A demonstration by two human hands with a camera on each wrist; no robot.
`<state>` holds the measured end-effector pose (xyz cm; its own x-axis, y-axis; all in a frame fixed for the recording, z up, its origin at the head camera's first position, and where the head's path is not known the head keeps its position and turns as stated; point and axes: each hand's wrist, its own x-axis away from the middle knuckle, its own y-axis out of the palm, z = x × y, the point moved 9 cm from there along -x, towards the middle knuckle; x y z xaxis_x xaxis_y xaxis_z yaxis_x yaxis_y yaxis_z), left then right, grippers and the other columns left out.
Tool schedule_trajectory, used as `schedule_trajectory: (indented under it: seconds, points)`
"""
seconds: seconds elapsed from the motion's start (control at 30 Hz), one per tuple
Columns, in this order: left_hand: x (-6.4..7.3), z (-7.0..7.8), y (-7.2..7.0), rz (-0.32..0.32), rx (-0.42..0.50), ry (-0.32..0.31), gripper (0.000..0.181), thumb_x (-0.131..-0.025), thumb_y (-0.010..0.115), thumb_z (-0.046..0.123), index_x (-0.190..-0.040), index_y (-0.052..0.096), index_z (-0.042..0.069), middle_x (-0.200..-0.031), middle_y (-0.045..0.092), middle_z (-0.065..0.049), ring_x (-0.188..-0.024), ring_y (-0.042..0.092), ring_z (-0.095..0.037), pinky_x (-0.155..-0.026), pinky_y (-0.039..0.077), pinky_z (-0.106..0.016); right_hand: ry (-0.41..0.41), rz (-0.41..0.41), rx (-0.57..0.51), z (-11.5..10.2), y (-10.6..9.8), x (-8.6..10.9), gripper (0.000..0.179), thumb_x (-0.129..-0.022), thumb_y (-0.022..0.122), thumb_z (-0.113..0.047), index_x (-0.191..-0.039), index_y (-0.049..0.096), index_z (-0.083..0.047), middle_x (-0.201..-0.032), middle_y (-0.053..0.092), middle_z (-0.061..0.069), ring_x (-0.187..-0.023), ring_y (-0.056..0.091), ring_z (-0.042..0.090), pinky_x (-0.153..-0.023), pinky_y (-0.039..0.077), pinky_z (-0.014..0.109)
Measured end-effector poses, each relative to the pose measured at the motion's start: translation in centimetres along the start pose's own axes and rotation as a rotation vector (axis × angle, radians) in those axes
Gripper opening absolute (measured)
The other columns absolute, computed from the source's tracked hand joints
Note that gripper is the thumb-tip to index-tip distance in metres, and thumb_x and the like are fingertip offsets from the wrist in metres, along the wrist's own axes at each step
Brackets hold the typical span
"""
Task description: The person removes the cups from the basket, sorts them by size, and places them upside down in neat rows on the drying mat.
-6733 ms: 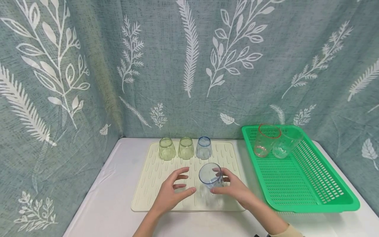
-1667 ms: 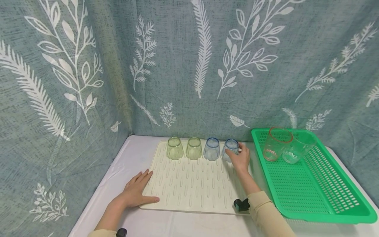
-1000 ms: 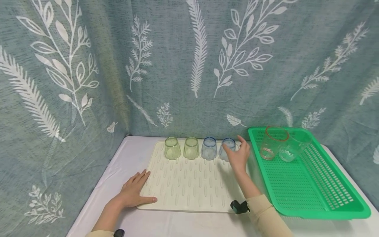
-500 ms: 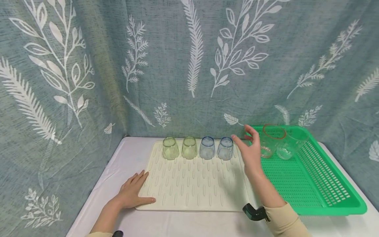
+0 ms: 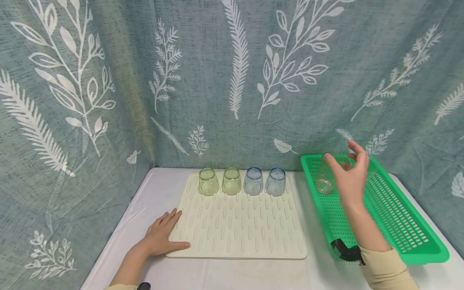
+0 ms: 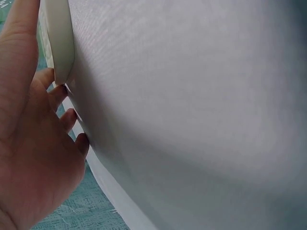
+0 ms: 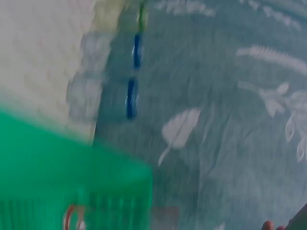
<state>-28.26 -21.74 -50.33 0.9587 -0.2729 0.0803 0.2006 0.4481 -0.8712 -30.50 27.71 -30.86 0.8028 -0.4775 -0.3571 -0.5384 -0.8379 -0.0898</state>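
My left hand [image 5: 159, 235] rests at the left edge of the cream drying mat [image 5: 239, 233], fingers spread and thumb on the mat's front corner. In the left wrist view its fingertips lie along the mat's edge [image 6: 60, 43]. My right hand [image 5: 349, 177] is over the green basket, thumb and fingers apart and curved at the top of a clear glass with a red rim [image 5: 324, 179]. The hand covers part of that rim and most of a second clear glass behind it. In the blurred right wrist view, only fingertips [image 7: 268, 225] show at the bottom edge.
Two green glasses [image 5: 208, 183] [image 5: 231, 182] and two blue glasses [image 5: 253, 182] [image 5: 276, 183] stand in a row along the mat's back edge. The green basket [image 5: 431, 253] stands right of the mat on the white-covered table [image 5: 250, 276]. A patterned curtain [image 5: 203, 80] hangs behind.
Earlier, a blue glass was in my right hand, then stood at the row's right end. That hand has let go and moved right to the basket. My left hand has settled on the mat's edge.
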Motion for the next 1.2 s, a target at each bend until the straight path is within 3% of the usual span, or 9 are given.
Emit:
schedule_trajectory:
  seconds: [0.2,0.3,0.43,0.57,0.73,1.0,1.2]
  points:
    - [0.0,0.4,-0.2,-0.020,-0.003,-0.014,0.113,-0.071,0.076,0.063,-0.150,0.029,-0.002,-0.154,0.025,-0.028,-0.139,0.019,-0.052,-0.104,0.018,-0.072,-0.001,0.099,0.132,2.0,-2.6,-1.8,0.065,-0.090,0.070,-0.029,-0.145,0.036,-0.027,-0.145,0.028,-0.006,-0.114,0.028,0.003,-0.092,0.034,0.026]
    - [0.1,0.6,-0.2,-0.031,-0.009,-0.020,0.112,-0.071,0.077,0.062,-0.151,0.029,-0.002,-0.154,0.025,-0.028,-0.138,0.020,-0.052,-0.104,0.019,-0.072,0.006,0.137,0.174,3.1,-3.7,-2.4,0.068,-0.090,0.071,-0.029,-0.146,0.033,-0.026,-0.147,0.024,-0.001,-0.118,0.027,0.008,-0.094,0.032,0.029]
    - [0.1,0.5,-0.1,-0.040,-0.014,-0.024,0.112,-0.072,0.077,0.061,-0.151,0.028,-0.001,-0.154,0.025,-0.027,-0.138,0.020,-0.052,-0.104,0.019,-0.072,0.065,0.157,0.232,4.7,-4.9,-3.2,0.075,-0.088,0.072,-0.028,-0.149,0.027,-0.024,-0.150,0.019,0.005,-0.132,0.021,0.019,-0.107,0.027,0.039]
    - [0.1,0.4,0.0,-0.037,-0.018,-0.023,0.112,-0.072,0.077,0.061,-0.151,0.028,-0.001,-0.154,0.025,-0.027,-0.139,0.020,-0.052,-0.104,0.020,-0.072,0.153,0.132,0.300,6.4,-5.5,-4.1,0.084,-0.089,0.071,-0.027,-0.153,0.017,-0.023,-0.154,0.011,0.008,-0.141,0.010,0.026,-0.115,0.018,0.046]
    - [0.2,0.3,0.1,-0.032,-0.012,-0.026,0.112,-0.071,0.077,0.061,-0.151,0.029,0.000,-0.155,0.025,-0.027,-0.138,0.021,-0.052,-0.105,0.019,-0.072,0.251,0.084,0.360,8.8,-6.0,-4.7,0.091,-0.090,0.069,-0.023,-0.155,0.006,-0.018,-0.155,0.004,0.014,-0.141,0.005,0.032,-0.114,0.017,0.051]
    - [0.1,0.2,0.1,-0.023,-0.016,-0.019,0.111,-0.071,0.077,0.061,-0.152,0.029,0.001,-0.155,0.025,-0.025,-0.139,0.021,-0.052,-0.104,0.020,-0.072,0.402,0.045,0.363,11.9,-6.8,-5.2,0.101,-0.090,0.068,-0.027,-0.154,-0.008,-0.015,-0.156,-0.006,0.021,-0.143,-0.001,0.039,-0.115,0.013,0.055]
    - [0.1,-0.1,0.1,-0.019,-0.024,-0.020,0.111,-0.071,0.077,0.061,-0.152,0.029,0.001,-0.155,0.025,-0.025,-0.138,0.021,-0.052,-0.104,0.020,-0.072,0.506,-0.044,0.401,13.3,-6.7,-5.5,0.103,-0.091,0.064,-0.031,-0.153,-0.015,-0.011,-0.156,-0.011,0.026,-0.143,-0.010,0.045,-0.116,0.007,0.058]
